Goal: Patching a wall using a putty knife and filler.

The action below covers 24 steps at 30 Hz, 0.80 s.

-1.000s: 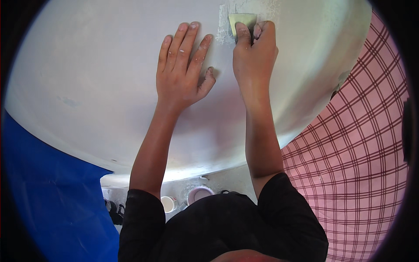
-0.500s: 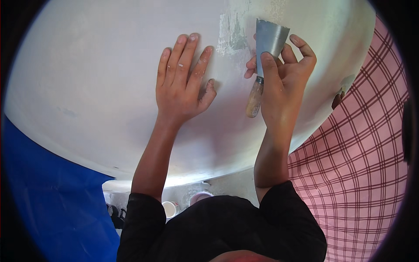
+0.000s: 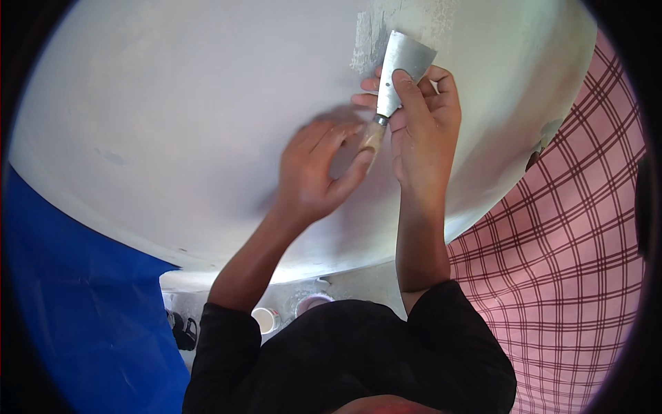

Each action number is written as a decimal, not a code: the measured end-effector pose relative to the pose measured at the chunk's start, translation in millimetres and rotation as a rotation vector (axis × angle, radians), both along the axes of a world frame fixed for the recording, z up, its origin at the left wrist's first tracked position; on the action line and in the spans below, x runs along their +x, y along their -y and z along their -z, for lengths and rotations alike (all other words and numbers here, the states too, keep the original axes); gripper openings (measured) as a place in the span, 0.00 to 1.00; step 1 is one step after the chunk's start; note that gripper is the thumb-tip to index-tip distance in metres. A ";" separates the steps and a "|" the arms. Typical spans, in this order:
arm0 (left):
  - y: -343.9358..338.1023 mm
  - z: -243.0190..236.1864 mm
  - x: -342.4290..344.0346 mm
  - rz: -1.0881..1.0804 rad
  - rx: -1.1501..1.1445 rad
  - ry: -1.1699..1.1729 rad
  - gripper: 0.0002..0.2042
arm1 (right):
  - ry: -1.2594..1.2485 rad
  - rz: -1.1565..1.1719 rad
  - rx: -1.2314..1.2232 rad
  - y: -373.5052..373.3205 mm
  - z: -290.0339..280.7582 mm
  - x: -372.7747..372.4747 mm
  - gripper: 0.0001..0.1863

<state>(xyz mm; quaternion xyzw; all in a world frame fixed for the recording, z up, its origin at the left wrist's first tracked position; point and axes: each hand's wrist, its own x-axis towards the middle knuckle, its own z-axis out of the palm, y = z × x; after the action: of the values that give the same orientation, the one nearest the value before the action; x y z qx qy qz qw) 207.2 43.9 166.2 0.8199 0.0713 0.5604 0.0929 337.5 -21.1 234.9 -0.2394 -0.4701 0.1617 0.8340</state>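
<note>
A putty knife (image 3: 386,96) is held up in front of a broad, pale, curved panel (image 3: 179,124), tilted so that its flared metal blade (image 3: 412,55) points up and a little to the right, and its wooden handle (image 3: 374,133) points down and to the left. The person's right hand (image 3: 431,127) has hold of the knife by the metal: the thumb presses flat on the near face of the blade, while the fingers lie behind it, loosely spread, some tips showing past its left edge. The left hand (image 3: 307,165) is half curled at the handle, its thumb laid over the lower part and its forefinger reaching to the other side (the hand is slightly blurred, so I cannot tell whether it actually grips the wood).

Just behind the blade's upper left, a rough grey-white patch (image 3: 369,45) marks the smoother panel. A blue sheet (image 3: 89,310) hangs at the left, and a pink checked cloth (image 3: 552,262) spreads along the right side. Below the panel's lower edge, a small white bucket (image 3: 277,321) stands on the grey floor (image 3: 362,281) near a lilac tub (image 3: 301,306), partly hidden by the person's black shirt (image 3: 338,352). A black shoe (image 3: 186,334) shows beside the blue sheet.
</note>
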 end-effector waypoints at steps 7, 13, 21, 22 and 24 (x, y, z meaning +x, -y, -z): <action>27.9 18.0 21.3 0.716 -1.053 0.056 0.16 | -0.075 -0.139 -0.185 5.5 20.3 9.8 0.14; 11.2 29.9 40.6 1.330 -1.360 0.185 0.15 | 0.150 -0.017 -0.239 8.9 45.3 11.0 0.26; 6.3 11.8 33.7 0.541 -0.777 -0.079 0.09 | 0.164 0.214 -0.205 -1.2 47.9 25.0 0.22; -1.1 10.1 25.9 0.311 -0.397 -0.150 0.07 | 0.123 0.210 -0.213 -2.7 48.3 27.9 0.20; -8.5 -4.1 10.9 0.239 -0.258 -0.077 0.06 | 0.077 0.138 -0.200 -3.7 48.4 23.1 0.17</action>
<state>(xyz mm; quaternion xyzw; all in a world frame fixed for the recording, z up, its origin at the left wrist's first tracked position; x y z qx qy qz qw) 218.1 52.4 170.3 0.8246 0.0479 0.4999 0.2606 360.6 -17.5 186.5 -0.3595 -0.4658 0.1407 0.7963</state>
